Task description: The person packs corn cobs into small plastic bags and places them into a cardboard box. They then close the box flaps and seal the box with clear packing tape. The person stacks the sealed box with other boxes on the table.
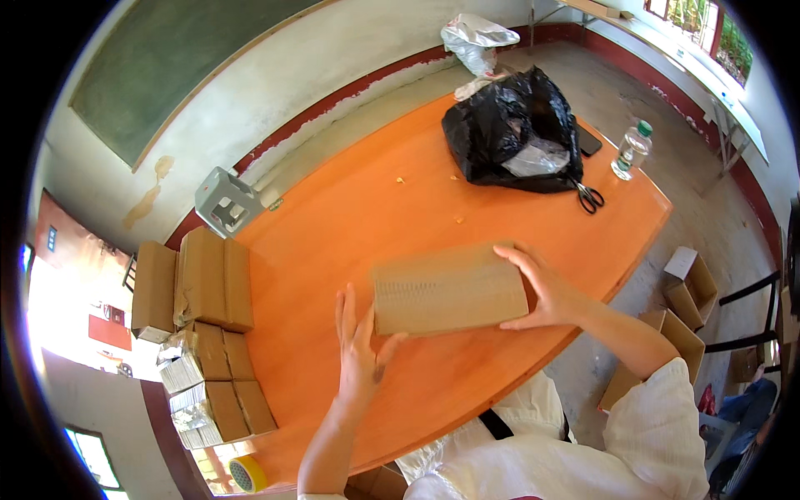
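Observation:
A long brown cardboard box (450, 290) lies across the middle of the orange table (333, 225), slightly blurred. My right hand (546, 292) grips its right end, fingers over the far corner and thumb at the near corner. At the box's left end is my left hand (360, 350), with its fingers stretched out and apart. Its thumb comes close to the near left corner; whether it touches the cardboard I cannot tell. The box's underside is hidden.
Several cardboard boxes (212, 279) are stacked along the table's left edge, with yellow tape (247, 473) nearby. Toward the far right are a black plastic bag (500, 133), scissors (590, 198), a phone (588, 142) and a bottle (632, 152). A grey stool (225, 200) stands beyond the table.

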`<state>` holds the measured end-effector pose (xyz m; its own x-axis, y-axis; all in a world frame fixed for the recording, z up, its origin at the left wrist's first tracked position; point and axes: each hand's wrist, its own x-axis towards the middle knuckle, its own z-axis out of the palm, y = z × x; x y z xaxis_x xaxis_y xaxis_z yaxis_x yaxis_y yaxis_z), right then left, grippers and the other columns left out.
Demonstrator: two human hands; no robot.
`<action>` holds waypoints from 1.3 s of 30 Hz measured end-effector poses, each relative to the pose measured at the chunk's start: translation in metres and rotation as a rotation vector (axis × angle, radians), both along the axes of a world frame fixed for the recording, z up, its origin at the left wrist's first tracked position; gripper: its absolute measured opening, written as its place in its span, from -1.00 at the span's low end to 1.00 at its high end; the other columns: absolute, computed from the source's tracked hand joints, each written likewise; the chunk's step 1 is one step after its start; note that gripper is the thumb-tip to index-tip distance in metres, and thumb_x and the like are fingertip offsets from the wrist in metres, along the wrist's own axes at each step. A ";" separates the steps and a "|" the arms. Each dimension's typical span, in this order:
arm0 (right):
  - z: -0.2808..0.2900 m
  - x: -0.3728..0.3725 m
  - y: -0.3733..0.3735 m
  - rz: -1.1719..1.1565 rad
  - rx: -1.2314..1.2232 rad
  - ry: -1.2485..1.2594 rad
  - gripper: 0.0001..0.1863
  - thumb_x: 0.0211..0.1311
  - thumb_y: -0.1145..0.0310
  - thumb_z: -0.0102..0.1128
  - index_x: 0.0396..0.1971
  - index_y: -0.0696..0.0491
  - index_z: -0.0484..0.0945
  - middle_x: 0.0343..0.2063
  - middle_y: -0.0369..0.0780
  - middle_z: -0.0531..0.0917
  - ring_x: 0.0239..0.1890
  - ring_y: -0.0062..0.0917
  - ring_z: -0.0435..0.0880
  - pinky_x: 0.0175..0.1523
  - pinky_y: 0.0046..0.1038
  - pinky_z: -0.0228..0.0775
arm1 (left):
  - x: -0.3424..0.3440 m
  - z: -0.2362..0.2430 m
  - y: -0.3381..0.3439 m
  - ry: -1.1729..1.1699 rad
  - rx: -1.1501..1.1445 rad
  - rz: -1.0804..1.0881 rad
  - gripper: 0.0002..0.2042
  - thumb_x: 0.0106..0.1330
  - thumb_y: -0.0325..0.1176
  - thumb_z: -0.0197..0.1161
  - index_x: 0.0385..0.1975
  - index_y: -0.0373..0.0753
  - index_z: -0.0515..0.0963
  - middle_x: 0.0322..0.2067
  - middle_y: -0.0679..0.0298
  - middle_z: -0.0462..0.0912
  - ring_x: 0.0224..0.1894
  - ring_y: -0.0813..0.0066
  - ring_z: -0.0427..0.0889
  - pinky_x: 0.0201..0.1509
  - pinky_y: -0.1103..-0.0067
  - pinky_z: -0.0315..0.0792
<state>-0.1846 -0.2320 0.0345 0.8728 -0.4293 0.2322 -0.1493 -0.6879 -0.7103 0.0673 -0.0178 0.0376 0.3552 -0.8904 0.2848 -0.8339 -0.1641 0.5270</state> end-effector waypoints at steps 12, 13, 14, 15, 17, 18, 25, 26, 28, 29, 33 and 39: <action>-0.022 0.077 -0.144 -0.079 0.124 -0.226 0.11 -0.29 0.24 0.58 0.32 0.05 0.08 0.29 -0.15 0.18 0.36 -0.29 0.11 0.38 -0.31 -0.03 | 0.091 -0.010 -0.179 0.318 -0.011 -0.148 -0.42 0.24 -0.05 0.21 0.19 -0.24 0.32 0.08 -0.02 0.41 0.05 0.07 0.40 0.20 0.31 0.24; -0.021 0.079 -0.141 -0.062 0.112 -0.263 0.11 -0.30 0.26 0.59 0.32 0.04 0.08 0.29 -0.16 0.18 0.36 -0.30 0.11 0.38 -0.31 -0.04 | 0.099 -0.027 -0.182 0.229 -0.052 -0.153 -0.42 0.25 -0.06 0.20 0.20 -0.25 0.31 0.08 -0.02 0.41 0.04 0.08 0.40 0.19 0.31 0.25; -0.023 0.080 -0.133 -0.051 0.107 -0.298 0.12 -0.32 0.27 0.59 0.32 0.04 0.09 0.29 -0.17 0.17 0.36 -0.31 0.10 0.38 -0.31 -0.04 | 0.101 -0.028 -0.181 0.142 -0.084 -0.162 -0.41 0.26 -0.06 0.19 0.21 -0.25 0.30 0.08 -0.02 0.42 0.02 0.08 0.41 0.18 0.32 0.26; -0.023 0.079 -0.126 -0.042 0.101 -0.334 0.12 -0.33 0.28 0.60 0.32 0.04 0.09 0.30 -0.18 0.17 0.36 -0.32 0.10 0.39 -0.31 -0.05 | 0.104 -0.030 -0.174 0.113 -0.122 -0.120 -0.41 0.26 -0.06 0.19 0.21 -0.25 0.30 0.09 -0.01 0.41 0.04 0.09 0.41 0.19 0.33 0.26; -0.014 0.083 -0.100 -0.043 0.173 -0.363 0.09 -0.33 0.30 0.60 0.30 0.01 0.14 0.30 -0.18 0.13 0.36 -0.34 0.10 0.36 -0.29 0.04 | 0.108 -0.034 -0.146 0.071 -0.194 -0.057 -0.41 0.26 -0.07 0.19 0.22 -0.24 0.29 0.10 0.00 0.41 0.08 0.10 0.39 0.19 0.35 0.26; 0.001 0.087 -0.073 -0.045 0.230 -0.357 0.08 -0.33 0.30 0.60 0.30 0.01 0.15 0.30 -0.18 0.12 0.36 -0.34 0.10 0.35 -0.29 0.07 | 0.104 -0.008 -0.119 0.211 -0.147 -0.114 -0.42 0.26 -0.09 0.19 0.22 -0.24 0.29 0.11 0.00 0.40 0.12 0.09 0.37 0.22 0.35 0.23; 0.013 0.095 0.082 0.164 0.337 -0.207 0.01 -0.26 0.11 0.56 0.27 -0.06 0.18 0.24 -0.09 0.14 0.34 -0.18 0.07 0.34 -0.14 0.06 | 0.079 0.036 0.108 0.096 -0.031 0.151 -0.44 0.21 -0.16 0.21 0.20 -0.25 0.35 0.10 0.02 0.44 0.15 0.09 0.41 0.23 0.33 0.27; 0.022 0.087 0.107 0.205 0.346 -0.199 -0.01 -0.24 0.07 0.53 0.26 -0.06 0.19 0.21 -0.03 0.15 0.31 -0.13 0.10 0.33 -0.12 0.05 | 0.078 0.022 0.155 0.244 -0.050 0.195 -0.40 0.18 -0.10 0.23 0.18 -0.31 0.36 0.12 0.02 0.43 0.18 0.13 0.39 0.25 0.34 0.24; 0.024 0.077 0.143 0.348 0.317 -0.168 -0.05 -0.19 0.02 0.49 0.24 -0.07 0.20 0.15 0.05 0.17 0.25 -0.04 0.14 0.29 -0.08 0.06 | 0.032 0.027 0.215 0.308 -0.108 0.294 -0.39 0.19 -0.05 0.22 0.14 -0.36 0.38 0.10 0.04 0.45 0.18 0.19 0.40 0.24 0.38 0.24; 0.018 0.072 0.151 0.435 0.276 -0.154 -0.07 -0.18 0.01 0.48 0.24 -0.08 0.21 0.12 0.08 0.18 0.22 -0.01 0.17 0.27 -0.07 0.09 | 0.015 0.022 0.239 0.225 -0.025 0.307 -0.40 0.19 -0.07 0.22 0.14 -0.36 0.38 0.08 0.06 0.45 0.17 0.19 0.40 0.24 0.38 0.24; -0.010 0.065 0.167 0.468 -0.024 -0.143 -0.05 -0.20 -0.04 0.46 0.24 -0.11 0.19 0.03 0.06 0.23 0.11 0.01 0.26 0.19 -0.06 0.16 | -0.017 -0.021 0.265 0.494 -0.087 0.355 -0.43 0.19 -0.13 0.23 0.14 -0.36 0.37 0.07 0.11 0.48 0.15 0.23 0.42 0.24 0.42 0.23; -0.009 0.084 0.113 0.330 -0.030 -0.088 -0.02 -0.24 -0.05 0.48 0.25 -0.16 0.18 0.01 0.05 0.28 0.05 0.01 0.32 0.13 -0.09 0.21 | 0.048 0.006 0.179 0.435 0.116 0.228 -0.44 0.17 -0.24 0.25 0.18 -0.31 0.34 0.03 0.16 0.51 0.11 0.38 0.43 0.23 0.50 0.22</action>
<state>-0.1006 -0.1193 0.0260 0.9396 -0.1193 0.3209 0.1454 -0.7095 -0.6895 0.1156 0.1612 0.0439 0.6080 -0.7934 -0.0292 -0.4774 -0.3947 0.7850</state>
